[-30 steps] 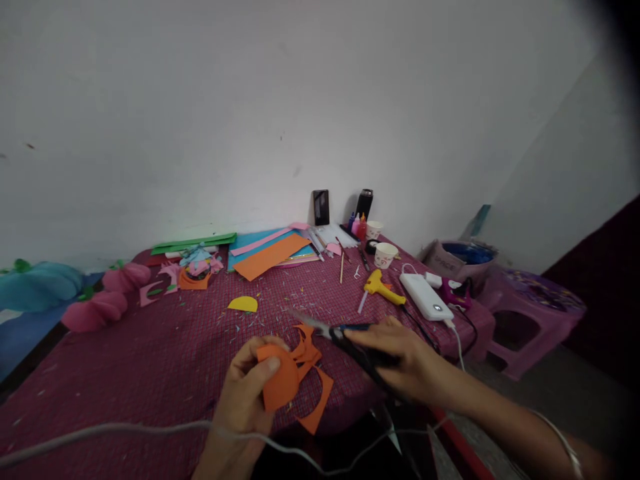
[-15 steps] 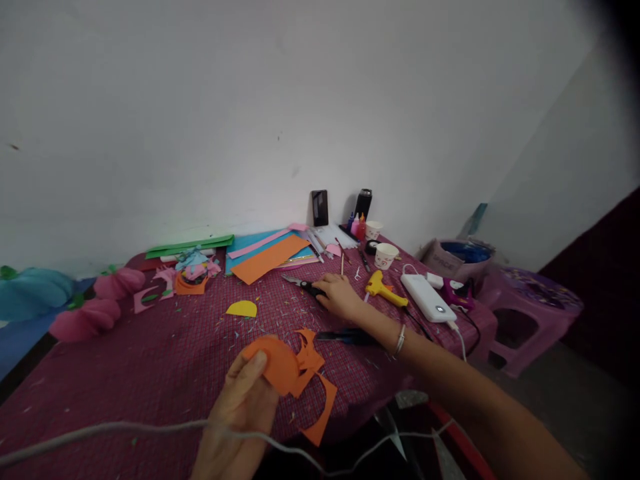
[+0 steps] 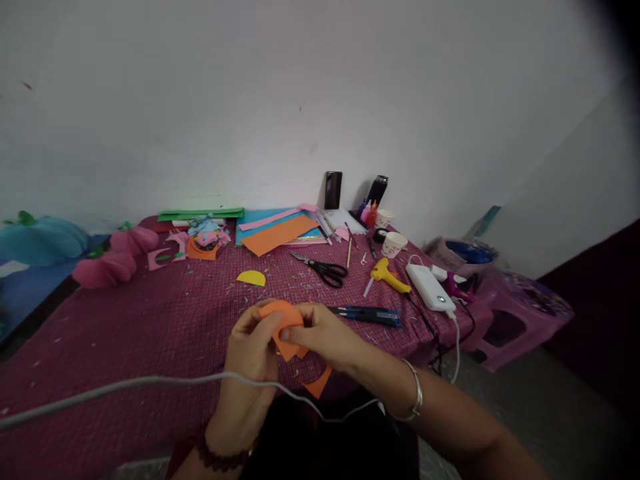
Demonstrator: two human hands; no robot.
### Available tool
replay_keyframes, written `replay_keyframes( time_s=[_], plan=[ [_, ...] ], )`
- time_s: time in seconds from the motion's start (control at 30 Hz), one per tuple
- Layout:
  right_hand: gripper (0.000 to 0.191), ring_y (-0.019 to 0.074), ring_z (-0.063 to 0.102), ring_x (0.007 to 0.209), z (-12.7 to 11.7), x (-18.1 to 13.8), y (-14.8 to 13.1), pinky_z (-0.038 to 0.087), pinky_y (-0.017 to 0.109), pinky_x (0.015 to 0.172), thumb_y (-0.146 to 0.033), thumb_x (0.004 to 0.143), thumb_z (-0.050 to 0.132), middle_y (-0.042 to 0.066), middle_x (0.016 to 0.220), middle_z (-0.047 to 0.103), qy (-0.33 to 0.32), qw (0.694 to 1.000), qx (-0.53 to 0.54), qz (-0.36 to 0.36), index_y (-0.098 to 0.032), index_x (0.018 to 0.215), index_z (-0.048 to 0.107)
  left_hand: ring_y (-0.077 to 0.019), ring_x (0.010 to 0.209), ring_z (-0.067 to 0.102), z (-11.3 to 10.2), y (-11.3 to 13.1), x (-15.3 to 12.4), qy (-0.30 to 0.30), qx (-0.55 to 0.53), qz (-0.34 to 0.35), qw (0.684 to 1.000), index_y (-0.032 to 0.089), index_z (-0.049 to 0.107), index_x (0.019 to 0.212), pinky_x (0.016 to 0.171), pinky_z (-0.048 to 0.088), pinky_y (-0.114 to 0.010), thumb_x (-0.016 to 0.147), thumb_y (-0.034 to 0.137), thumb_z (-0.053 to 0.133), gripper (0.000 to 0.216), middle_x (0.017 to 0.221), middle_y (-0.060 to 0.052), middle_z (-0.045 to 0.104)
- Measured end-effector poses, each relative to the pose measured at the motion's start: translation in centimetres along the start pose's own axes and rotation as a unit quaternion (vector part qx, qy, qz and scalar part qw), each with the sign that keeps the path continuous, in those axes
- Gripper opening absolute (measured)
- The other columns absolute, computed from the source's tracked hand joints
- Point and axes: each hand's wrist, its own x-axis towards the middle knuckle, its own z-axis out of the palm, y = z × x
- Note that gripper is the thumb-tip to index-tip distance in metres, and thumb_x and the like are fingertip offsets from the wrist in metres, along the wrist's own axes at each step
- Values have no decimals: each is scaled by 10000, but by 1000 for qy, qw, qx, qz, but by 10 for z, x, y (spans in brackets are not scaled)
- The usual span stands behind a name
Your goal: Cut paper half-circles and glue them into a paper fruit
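Both hands grip one piece of orange paper (image 3: 286,320) with a rounded upper edge, held over the front of the table. My left hand (image 3: 253,343) pinches its left side, thumb on top. My right hand (image 3: 325,333) closes on the right side, its thumb pressed to the paper. Below the right hand lies an orange paper offcut (image 3: 319,384). Just past the hands rest black-handled scissors (image 3: 327,270), a yellow half-round paper (image 3: 251,277) and blue-and-black cutters (image 3: 370,315). Some orange scraps are partly hidden behind the fingers.
A yellow glue gun (image 3: 390,277), a white power bank (image 3: 430,288) and paper cups (image 3: 394,244) stand at right. Coloured paper sheets (image 3: 277,233) lie at the back. Paper pumpkins (image 3: 106,269) sit at left. A white cable (image 3: 150,380) crosses in front of my left forearm.
My right hand has let go of the scissors, leaving them on the table, and come back to take hold of the orange paper beside my left hand. The view has shifted slightly.
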Motion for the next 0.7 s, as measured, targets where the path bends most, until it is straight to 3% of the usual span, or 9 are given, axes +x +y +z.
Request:
replay_keyframes(
  time_s=[0.17,0.33,0.5,0.6,0.7],
  plan=[
    [165,79,461,490,-2,5,4,397,221,512,-328,608,627,-47,563,530,-38,996,40,63,-182,650,563,-88,542,498,-9,12,7,-63,54,-8,997,162,586,549,525,418,-192,595,103,655,102,565,45,567],
    [177,98,473,498,0,7,11,417,235,510,-365,673,527,-20,579,532,-63,995,-1,75,-190,648,541,-84,500,455,-14,16,6,-90,159,18,983,180,527,558,502,386,-196,669,101,551,138,530,68,503],
    [159,104,467,521,-1,9,7,416,247,531,-348,744,508,-23,640,509,-49,990,-129,13,-190,738,522,-91,518,415,-22,17,12,-83,190,47,977,182,501,544,505,349,-210,655,119,557,139,538,69,456],
    [135,105,436,551,-3,11,0,377,245,555,-285,771,575,-45,641,455,-32,967,-245,-56,-189,706,507,-104,542,421,-40,25,15,-115,229,39,966,184,531,569,533,350,-227,676,156,583,122,566,58,479],
    [184,127,441,654,0,18,3,361,284,694,-164,764,642,-44,661,451,-35,922,-362,-132,-185,637,510,-136,591,475,-71,37,17,-199,380,84,899,194,561,570,584,366,-255,685,172,613,128,598,32,531]
  ],
)
